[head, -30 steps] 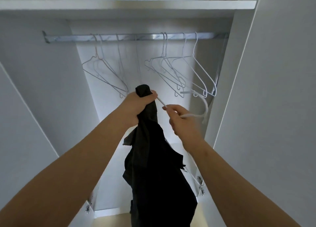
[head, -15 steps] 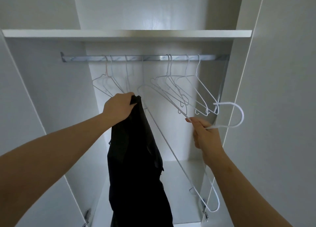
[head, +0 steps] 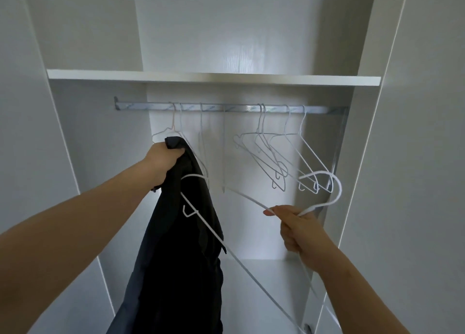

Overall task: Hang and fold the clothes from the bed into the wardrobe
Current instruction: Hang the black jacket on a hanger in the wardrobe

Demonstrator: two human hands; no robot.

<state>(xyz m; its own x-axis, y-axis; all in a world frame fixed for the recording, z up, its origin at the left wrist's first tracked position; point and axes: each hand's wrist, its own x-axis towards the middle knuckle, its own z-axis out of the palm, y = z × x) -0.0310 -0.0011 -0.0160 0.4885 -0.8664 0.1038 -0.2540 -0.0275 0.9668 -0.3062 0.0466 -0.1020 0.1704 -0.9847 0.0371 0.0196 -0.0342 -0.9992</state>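
Dark, near-black fabric garment (head: 181, 245), bunched at its top and hanging in a long limp fall in front of the open wardrobe, below the rail and left of centre; it is not yet on any hanger. Left hand (head: 164, 159) grips the bunched top, fingers curled tight round the cloth. Thin white wire hanger (head: 340, 191), tilted, lies with one shoulder end and its small notch hook across the front of the garment; whether that end has entered an opening cannot be told. Right hand (head: 299, 230) pinches the hanger just below its hook, fingers closed on the wire. Behind: silver metal rail (head: 226, 107) carrying empty white wire hangers, a cluster at right (head: 276, 157) and a few at left (head: 176, 132), under a white shelf (head: 214, 78).

Probable hazards:
- The notch hook may snag the cloth, since the fabric is gathered and no neck opening is presented.
- The single-handed grip may let the garment slide off if loosened too soon.
- The held hanger's hook, near the right cluster, may tangle with those wires.
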